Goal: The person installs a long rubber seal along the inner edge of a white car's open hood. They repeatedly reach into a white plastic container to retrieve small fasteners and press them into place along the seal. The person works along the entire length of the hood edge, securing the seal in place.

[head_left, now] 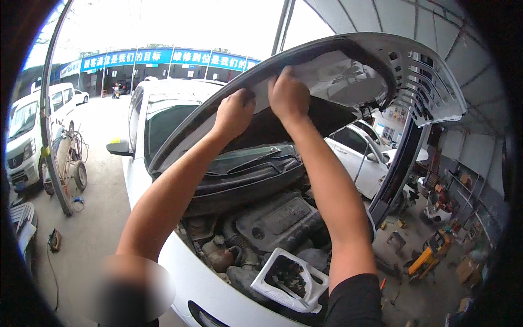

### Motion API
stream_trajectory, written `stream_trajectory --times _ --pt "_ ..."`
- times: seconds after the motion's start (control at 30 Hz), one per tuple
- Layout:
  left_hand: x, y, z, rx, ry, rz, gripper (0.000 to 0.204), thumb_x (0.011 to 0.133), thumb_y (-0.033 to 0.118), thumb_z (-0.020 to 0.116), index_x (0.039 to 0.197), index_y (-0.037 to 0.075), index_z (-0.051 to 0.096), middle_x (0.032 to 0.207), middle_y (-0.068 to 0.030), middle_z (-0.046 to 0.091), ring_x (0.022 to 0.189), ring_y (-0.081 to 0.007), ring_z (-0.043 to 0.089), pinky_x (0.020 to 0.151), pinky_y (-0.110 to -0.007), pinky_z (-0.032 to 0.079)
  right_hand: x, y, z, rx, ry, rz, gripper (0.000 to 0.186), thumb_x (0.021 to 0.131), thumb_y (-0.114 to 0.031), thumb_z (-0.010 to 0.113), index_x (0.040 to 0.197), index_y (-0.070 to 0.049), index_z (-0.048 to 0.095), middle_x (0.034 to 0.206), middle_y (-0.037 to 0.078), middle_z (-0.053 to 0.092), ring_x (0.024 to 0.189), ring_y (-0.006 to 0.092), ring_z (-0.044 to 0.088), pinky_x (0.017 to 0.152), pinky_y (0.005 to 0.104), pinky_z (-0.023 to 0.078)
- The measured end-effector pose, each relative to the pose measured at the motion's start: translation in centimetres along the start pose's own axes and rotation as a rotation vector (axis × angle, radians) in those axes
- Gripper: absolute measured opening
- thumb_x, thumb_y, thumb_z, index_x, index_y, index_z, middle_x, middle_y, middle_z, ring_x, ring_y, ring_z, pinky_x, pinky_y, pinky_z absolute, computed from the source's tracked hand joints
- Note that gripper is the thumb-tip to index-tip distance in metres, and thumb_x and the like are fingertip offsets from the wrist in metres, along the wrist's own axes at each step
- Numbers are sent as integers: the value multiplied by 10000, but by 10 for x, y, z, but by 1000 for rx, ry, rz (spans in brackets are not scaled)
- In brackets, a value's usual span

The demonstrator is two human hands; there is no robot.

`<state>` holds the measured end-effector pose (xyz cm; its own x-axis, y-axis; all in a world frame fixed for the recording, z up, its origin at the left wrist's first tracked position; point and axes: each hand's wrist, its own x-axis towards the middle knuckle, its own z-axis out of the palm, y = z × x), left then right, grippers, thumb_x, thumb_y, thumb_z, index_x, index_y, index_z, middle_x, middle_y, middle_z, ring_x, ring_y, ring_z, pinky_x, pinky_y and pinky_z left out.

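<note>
Both arms reach up to the underside of a raised white car hood [256, 98]. My left hand [235, 113] is closed, its knuckles up against the hood's inner side near the dark rim. A short way to its right, my right hand [289, 95] is also closed, with its fingers pressed up at the same rim. What the fingertips pinch is hidden behind the hands. Below lies the engine bay with a black engine cover [280, 220]. A white plastic holder [267, 275] with small dark pieces in it rests at the front of the bay.
A dark post [400, 163] stands right of the hood, with another white car [354, 155] behind it. A white van [24, 139], a pole [48, 125] and a wheeled cart [73, 158] are on the left. Yellow equipment [430, 256] and scattered parts lie on the right.
</note>
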<state>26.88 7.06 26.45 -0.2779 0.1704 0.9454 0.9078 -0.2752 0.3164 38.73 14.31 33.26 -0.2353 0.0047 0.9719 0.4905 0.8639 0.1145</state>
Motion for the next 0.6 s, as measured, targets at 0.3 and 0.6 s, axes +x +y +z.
stream_trajectory --times 0.3,0.6 --pt "-125 -138 -27 -441 -144 -800 271 820 125 534 1050 3 609 942 -77 615 841 -193 556 717 -317 445 2 -8 7 -67 9 24 342 830 -299 599 927 16 508 743 256 636 711 429 644 640 501 526" --pt "-300 -228 -30 -324 27 -881 434 779 93 566 1186 -40 496 1101 -189 588 1043 -286 558 899 -347 436 3 10 19 -146 138 17 367 847 -342 545 919 17 528 741 268 633 718 456 632 647 536 508"
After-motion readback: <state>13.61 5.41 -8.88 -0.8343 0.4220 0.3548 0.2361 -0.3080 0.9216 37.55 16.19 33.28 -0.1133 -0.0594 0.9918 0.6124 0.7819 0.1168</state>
